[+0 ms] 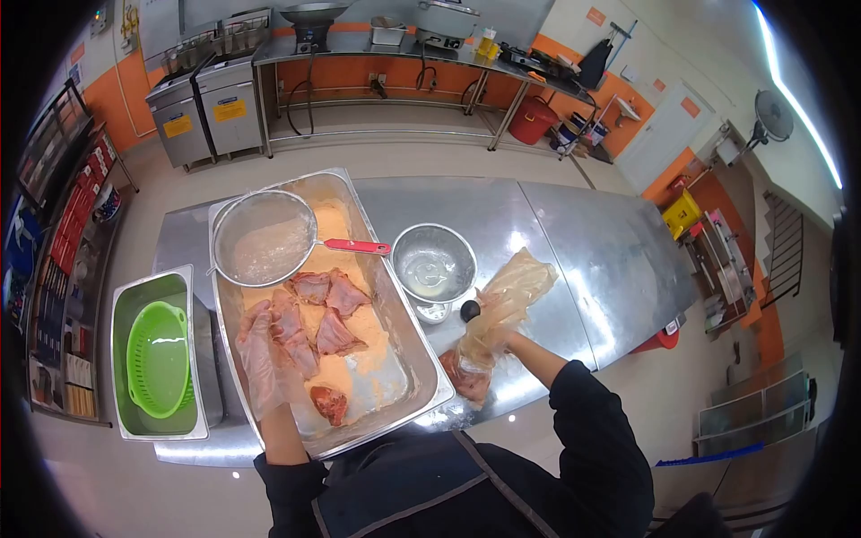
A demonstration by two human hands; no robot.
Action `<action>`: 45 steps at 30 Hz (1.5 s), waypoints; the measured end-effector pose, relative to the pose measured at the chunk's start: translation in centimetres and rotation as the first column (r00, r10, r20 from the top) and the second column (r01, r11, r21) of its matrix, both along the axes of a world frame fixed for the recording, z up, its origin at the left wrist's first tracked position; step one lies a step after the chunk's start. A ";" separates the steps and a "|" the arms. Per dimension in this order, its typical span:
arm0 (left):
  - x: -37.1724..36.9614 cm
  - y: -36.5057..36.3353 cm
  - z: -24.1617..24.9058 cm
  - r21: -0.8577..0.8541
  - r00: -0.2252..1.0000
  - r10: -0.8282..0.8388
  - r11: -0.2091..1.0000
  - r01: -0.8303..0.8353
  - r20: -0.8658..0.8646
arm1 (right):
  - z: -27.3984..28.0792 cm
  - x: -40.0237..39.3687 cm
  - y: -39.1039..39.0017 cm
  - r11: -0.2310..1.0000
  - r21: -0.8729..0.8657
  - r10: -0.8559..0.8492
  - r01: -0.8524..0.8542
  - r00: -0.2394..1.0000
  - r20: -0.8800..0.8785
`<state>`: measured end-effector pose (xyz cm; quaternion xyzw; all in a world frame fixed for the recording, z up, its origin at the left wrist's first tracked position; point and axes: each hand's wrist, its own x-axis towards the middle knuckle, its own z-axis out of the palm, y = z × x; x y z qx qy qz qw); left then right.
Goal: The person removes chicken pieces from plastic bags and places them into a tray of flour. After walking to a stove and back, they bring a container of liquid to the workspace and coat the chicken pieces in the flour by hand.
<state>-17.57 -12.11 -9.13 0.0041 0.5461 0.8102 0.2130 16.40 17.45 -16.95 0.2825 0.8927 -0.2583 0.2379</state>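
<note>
My left hand (262, 354), in a clear plastic glove, is inside a large steel tray (381, 255) at its left side. Its fingers lie stretched out beside pieces of raw meat (334, 334) on orange-tinted flour (369, 327). A small dark red piece of meat (329, 405) lies near the tray's front. On the steel table, my right hand (493, 336) is closed on a plastic bag (516, 282) with raw meat (468, 378) at its lower end; film hides most of those fingers. A red-handled sieve (265, 238) rests across the tray's far left corner.
Right of the tray stands a metal bowl (435, 260) with some liquid in it. A black round knob (469, 310) sits close to the bag. At the left, a deep steel pan (199, 359) holds a green colander (161, 359). Fryers (231, 103) and a counter (345, 47) line the back wall.
</note>
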 end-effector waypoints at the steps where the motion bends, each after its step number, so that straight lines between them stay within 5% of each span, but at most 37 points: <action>1: 0.0 0.0 0.1 -0.011 1.000 0.006 1.000 -0.006 0.006 | 0.1 0.1 -0.1 1.000 -0.006 0.009 -0.009 1.000 0.005; 13: 0.3 0.5 -0.1 0.020 1.000 -0.019 1.000 0.019 0.011 | 0.9 -0.2 -1.2 0.993 -0.071 0.095 -0.093 0.995 0.023; 25: 0.9 0.6 0.9 0.080 0.994 -0.045 0.996 0.037 0.102 | 12.3 -1.9 2.7 0.985 0.063 0.148 -0.163 0.971 0.186; 33: 1.1 0.5 1.3 0.154 0.987 -0.069 0.987 0.046 0.148 | 22.9 -2.0 -0.5 0.979 0.046 0.195 -0.198 0.980 0.048; 45: 1.5 0.4 1.6 0.189 0.989 -0.098 0.979 0.075 0.112 | 23.0 -1.7 -2.4 0.958 0.152 0.253 -0.244 0.966 -0.042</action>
